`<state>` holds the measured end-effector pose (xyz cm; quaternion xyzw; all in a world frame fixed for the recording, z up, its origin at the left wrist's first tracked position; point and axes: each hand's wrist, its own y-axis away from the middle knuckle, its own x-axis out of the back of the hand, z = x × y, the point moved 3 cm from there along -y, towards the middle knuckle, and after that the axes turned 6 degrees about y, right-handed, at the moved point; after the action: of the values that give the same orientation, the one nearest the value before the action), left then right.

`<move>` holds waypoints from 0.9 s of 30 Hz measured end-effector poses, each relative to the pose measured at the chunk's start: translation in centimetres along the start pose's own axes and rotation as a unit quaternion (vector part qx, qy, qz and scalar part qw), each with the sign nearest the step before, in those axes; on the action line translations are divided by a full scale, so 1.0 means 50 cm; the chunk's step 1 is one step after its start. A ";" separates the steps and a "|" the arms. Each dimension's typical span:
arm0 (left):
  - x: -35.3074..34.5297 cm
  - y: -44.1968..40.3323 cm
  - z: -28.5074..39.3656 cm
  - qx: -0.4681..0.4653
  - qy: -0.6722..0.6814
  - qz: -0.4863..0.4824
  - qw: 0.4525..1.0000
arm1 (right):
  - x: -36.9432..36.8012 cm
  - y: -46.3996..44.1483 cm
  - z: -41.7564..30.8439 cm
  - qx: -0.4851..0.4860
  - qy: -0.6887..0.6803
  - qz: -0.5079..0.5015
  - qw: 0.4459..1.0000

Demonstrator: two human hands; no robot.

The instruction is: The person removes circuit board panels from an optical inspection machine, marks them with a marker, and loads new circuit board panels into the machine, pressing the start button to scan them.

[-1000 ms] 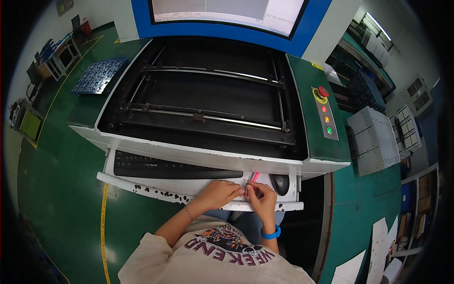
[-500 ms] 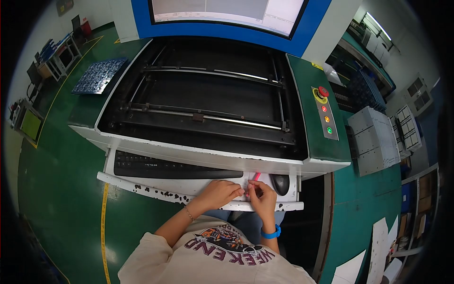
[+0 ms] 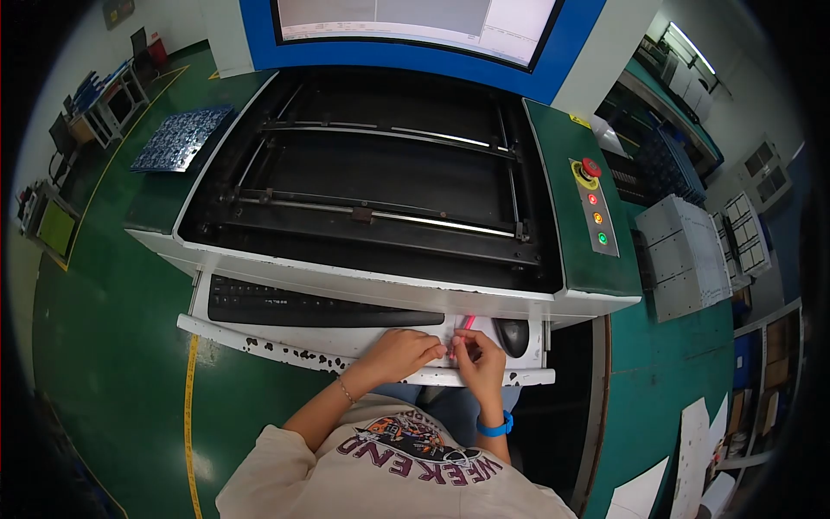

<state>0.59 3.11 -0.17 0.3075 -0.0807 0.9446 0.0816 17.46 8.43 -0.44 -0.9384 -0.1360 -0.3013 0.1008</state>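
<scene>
- Now the right hand (image 3: 482, 359) pinches thumb to fingertips, apparently on the pink stick (image 3: 469, 323), which slants over the tray (image 3: 337, 337).
- Left hand (image 3: 406, 353) lies close by, fingers curled; whether it grips anything, I can't tell.
- Forearms angle inward, probably steadying the fingertips.
- Keyboard (image 3: 320, 304) and mouse (image 3: 513, 337) flank the stick, presumably leaving working room.

Two hands: one left hand (image 3: 402, 355) at six o'clock, one right hand (image 3: 482, 363) at five. At least one pink stick (image 3: 469, 323), just beyond the right hand. One keyboard (image 3: 303, 307) at eight, one mouse (image 3: 513, 337) at four, one screen (image 3: 419, 16) at twelve. At two, one red knob (image 3: 590, 167); on its six o'clock side, three small buttons (image 3: 597, 218). One blue wristband (image 3: 494, 426) at five, one bracelet (image 3: 347, 392) at seven.
</scene>
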 end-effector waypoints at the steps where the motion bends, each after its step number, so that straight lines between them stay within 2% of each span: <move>1: 0.000 0.000 -0.001 -0.003 0.000 0.002 1.000 | 0.000 0.000 0.000 0.000 0.000 0.000 1.000; 6: 0.001 -0.001 0.001 -0.007 0.016 0.007 1.000 | 0.001 -0.001 0.005 0.027 0.006 0.013 1.000; 27: -0.001 0.000 -0.003 -0.004 0.013 0.007 1.000 | -0.002 0.000 0.003 0.008 0.001 0.002 1.000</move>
<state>0.54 3.15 -0.31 0.2941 -0.0856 0.9488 0.0776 17.49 8.47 -0.62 -0.9375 -0.1364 -0.3010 0.1094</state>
